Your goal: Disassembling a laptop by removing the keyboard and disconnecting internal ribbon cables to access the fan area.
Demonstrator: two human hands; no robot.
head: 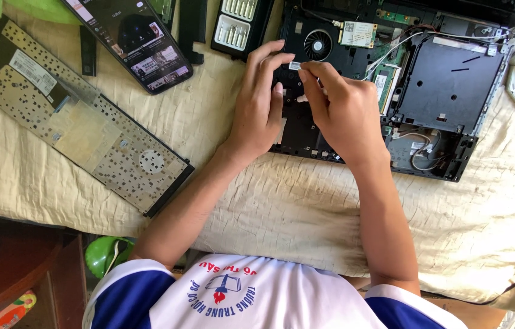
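Opened laptop base [446, 85], right hand [343, 106] fingers pinched on small white part [301, 97], left hand [260, 106] fingers spread, touching base

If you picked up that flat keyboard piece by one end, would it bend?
Probably a little: the keyboard panel looks thin, long and sheet-like, so it may flex. It seems light for its size. Lying flat on the cloth, it is unlikely to roll or tip.

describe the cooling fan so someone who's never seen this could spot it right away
Start at the opened laptop base on the cloth. The cooling fan sits near its top left corner, just above the right hand. It is the only round, bladed part there.
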